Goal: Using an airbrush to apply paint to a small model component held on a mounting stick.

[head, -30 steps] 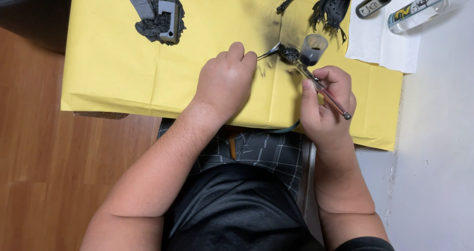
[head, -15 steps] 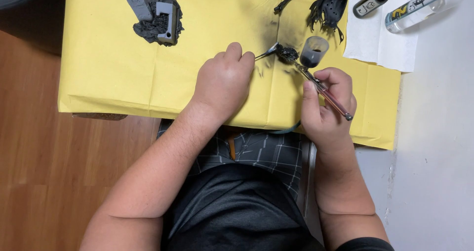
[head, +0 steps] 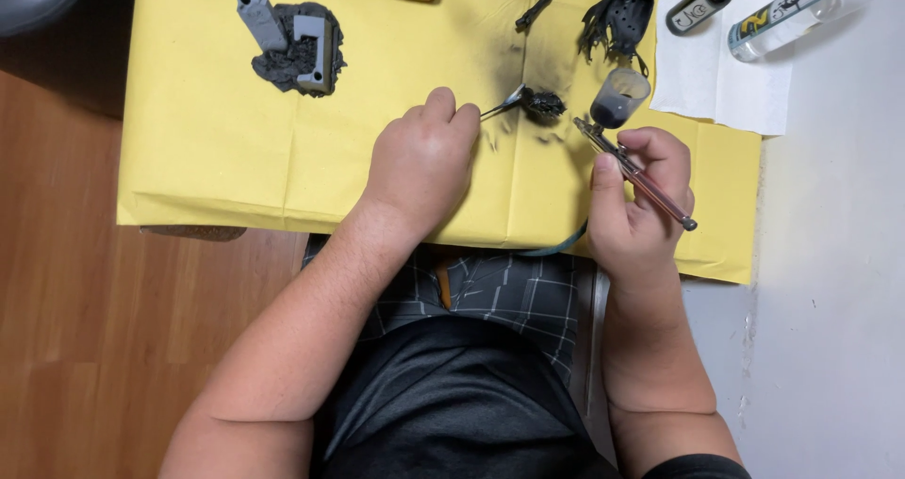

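Note:
My left hand (head: pixel 422 158) is closed around a thin metal clip (head: pixel 502 104) that carries a small dark painted piece (head: pixel 544 103) at its tip, just above the yellow paper sheet (head: pixel 207 149). My right hand (head: pixel 636 206) grips a slim airbrush (head: pixel 641 175) with a cup of dark paint (head: pixel 618 97) on top. The airbrush nozzle points at the small piece from the right, a short gap away. Dark spray marks stain the paper under the piece.
A grey model base with upright blocks (head: pixel 294 48) lies at the back left of the paper. Black painted parts (head: pixel 619 15) sit at the back. A white paper towel (head: pixel 716 74) holds a dark dropper bottle (head: pixel 709 0) and a clear bottle (head: pixel 790 12). A thin hose (head: pixel 556 246) runs below the paper's edge.
Both hands hold nearly the same pose. The view has shifted slightly; the small piece and the airbrush stay close together.

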